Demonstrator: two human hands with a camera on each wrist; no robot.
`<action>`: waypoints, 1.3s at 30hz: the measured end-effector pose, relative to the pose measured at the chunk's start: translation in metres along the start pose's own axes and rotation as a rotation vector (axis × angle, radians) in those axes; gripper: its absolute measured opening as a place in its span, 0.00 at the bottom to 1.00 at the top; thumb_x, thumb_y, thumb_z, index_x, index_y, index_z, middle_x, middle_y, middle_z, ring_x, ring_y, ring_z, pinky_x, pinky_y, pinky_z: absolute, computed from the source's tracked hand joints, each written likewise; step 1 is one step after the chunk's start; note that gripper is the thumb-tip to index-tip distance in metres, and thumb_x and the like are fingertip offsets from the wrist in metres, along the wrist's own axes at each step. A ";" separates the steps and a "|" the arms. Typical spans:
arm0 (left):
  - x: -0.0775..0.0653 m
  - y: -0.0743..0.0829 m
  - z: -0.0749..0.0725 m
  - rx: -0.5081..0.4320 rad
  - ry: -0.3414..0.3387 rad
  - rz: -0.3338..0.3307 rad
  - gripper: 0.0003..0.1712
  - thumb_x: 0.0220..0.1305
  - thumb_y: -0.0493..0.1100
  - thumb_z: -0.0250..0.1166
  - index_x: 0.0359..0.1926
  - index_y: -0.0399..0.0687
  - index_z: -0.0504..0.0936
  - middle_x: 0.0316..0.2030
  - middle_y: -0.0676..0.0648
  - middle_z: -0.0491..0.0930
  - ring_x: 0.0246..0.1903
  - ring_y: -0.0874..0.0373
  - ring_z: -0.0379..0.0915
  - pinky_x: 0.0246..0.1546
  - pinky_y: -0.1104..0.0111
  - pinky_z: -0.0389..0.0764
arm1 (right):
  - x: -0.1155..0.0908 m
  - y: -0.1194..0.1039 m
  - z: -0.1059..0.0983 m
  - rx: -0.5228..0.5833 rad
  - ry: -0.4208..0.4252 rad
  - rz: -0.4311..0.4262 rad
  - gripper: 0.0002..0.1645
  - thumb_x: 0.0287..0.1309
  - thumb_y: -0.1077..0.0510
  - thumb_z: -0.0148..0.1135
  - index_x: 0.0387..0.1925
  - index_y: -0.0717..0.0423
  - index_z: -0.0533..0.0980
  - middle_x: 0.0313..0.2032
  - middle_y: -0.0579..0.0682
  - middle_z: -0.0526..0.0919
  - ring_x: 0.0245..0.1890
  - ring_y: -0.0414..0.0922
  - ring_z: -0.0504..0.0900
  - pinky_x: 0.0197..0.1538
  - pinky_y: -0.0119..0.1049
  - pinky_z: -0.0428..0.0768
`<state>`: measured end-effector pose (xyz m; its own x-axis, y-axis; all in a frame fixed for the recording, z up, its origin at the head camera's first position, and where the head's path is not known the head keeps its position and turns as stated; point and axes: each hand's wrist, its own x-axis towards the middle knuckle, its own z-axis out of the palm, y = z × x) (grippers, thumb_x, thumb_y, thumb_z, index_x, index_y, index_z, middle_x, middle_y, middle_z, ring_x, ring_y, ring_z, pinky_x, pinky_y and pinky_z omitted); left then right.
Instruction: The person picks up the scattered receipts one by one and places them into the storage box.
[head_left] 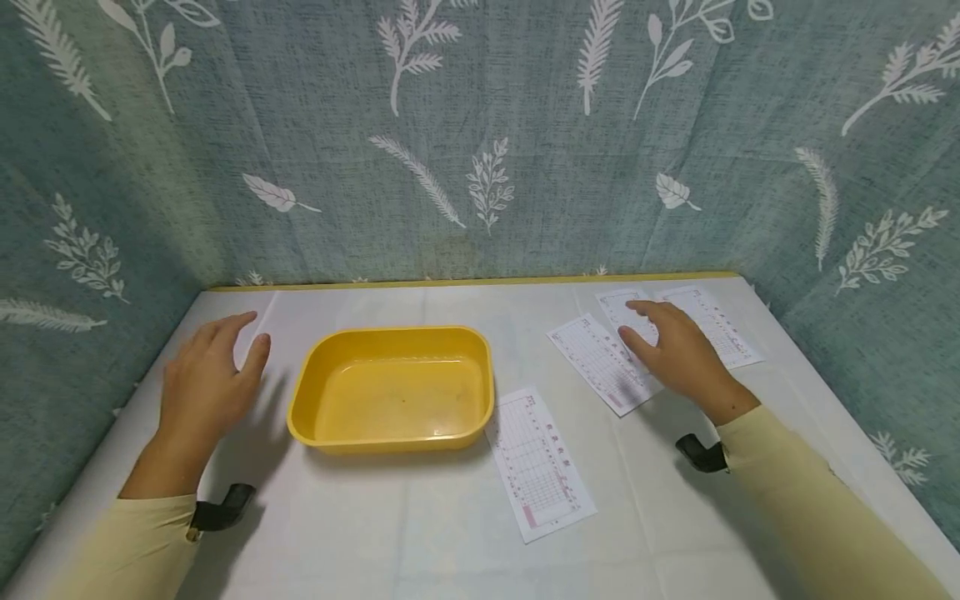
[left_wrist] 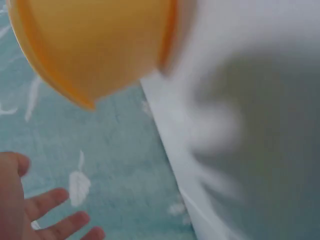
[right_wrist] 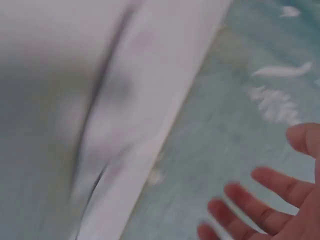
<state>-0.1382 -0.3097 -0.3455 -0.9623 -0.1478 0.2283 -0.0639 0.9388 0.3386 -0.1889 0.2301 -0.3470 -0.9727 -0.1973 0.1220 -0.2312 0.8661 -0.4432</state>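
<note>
A yellow plastic basin [head_left: 397, 446] stands on the white table, left of the middle in the head view. To its left, my left hand [head_left: 206, 379] hovers with fingers spread and holds nothing; in the left wrist view its fingers [left_wrist: 52, 200] are apart from the basin [left_wrist: 95, 45]. One printed paper slip [head_left: 536, 467] lies at the basin's right side. Farther right are a second slip [head_left: 600, 362], a third [head_left: 622, 304] and a fourth [head_left: 712, 325], lying close together. My right hand [head_left: 682, 350] is held above these, its fingers loosely extended, gripping nothing, and it partly covers them.
White cloth covers the table [head_left: 337, 533]. Teal fabric with a white leaf print [head_left: 480, 183] encloses the back and both sides. A yellow strip [head_left: 472, 282] runs along the table's back edge. Dark bands sit at both wrists, below the cream sleeves [head_left: 810, 492].
</note>
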 end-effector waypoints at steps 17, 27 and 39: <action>-0.008 0.037 0.041 -0.378 0.014 0.054 0.23 0.75 0.45 0.50 0.65 0.41 0.75 0.60 0.32 0.73 0.59 0.35 0.70 0.57 0.40 0.74 | -0.003 -0.067 0.052 0.354 0.063 -0.169 0.08 0.64 0.59 0.63 0.43 0.53 0.84 0.39 0.47 0.86 0.39 0.42 0.80 0.43 0.34 0.80; -0.010 0.045 0.048 -0.418 0.074 0.094 0.19 0.73 0.38 0.52 0.59 0.39 0.79 0.55 0.36 0.78 0.56 0.39 0.74 0.57 0.43 0.77 | -0.002 -0.068 0.069 0.328 -0.059 -0.250 0.10 0.61 0.62 0.64 0.43 0.59 0.84 0.40 0.50 0.87 0.37 0.43 0.81 0.40 0.32 0.80; -0.010 0.048 0.054 -0.427 0.109 0.092 0.18 0.71 0.35 0.52 0.57 0.38 0.80 0.56 0.35 0.78 0.59 0.38 0.71 0.58 0.43 0.75 | -0.002 -0.063 0.079 0.190 -0.287 -0.220 0.18 0.60 0.58 0.67 0.51 0.58 0.81 0.44 0.52 0.83 0.40 0.46 0.77 0.44 0.36 0.77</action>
<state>-0.1460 -0.2463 -0.3807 -0.9241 -0.1234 0.3617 0.1570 0.7404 0.6536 -0.1740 0.1396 -0.3894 -0.8590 -0.5119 -0.0083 -0.4077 0.6938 -0.5936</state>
